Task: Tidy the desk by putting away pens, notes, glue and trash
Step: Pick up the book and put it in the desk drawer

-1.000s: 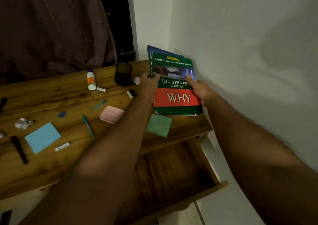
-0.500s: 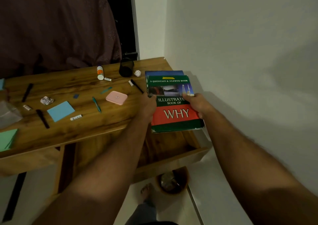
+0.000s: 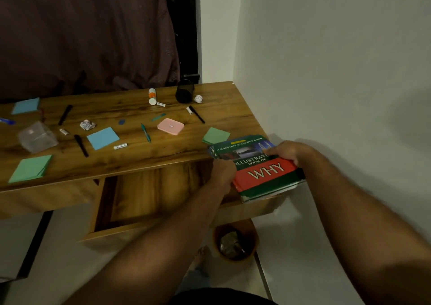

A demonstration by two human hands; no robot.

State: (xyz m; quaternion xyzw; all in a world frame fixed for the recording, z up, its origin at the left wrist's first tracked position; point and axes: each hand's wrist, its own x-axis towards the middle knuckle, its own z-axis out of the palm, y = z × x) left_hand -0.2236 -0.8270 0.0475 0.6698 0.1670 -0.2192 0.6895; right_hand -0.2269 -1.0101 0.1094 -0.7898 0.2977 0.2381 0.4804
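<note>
Got both hands on the book point(image 3: 261, 171): left hand point(image 3: 224, 173) gripping its left edge, right hand point(image 3: 288, 153) clamped over the top right. It's over the open drawer point(image 3: 144, 202) at the desk's point(image 3: 130, 157) right end, long axis running away from me, tilted left. Wood desk, white wall corner. Green-and-red cover, "WHY" in big letters.

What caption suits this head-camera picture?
Both hands, left hand and right hand, hold a book above an open drawer.

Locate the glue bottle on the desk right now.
The glue bottle stands upright near the desk's far edge, just left of the black pen cup.
</note>
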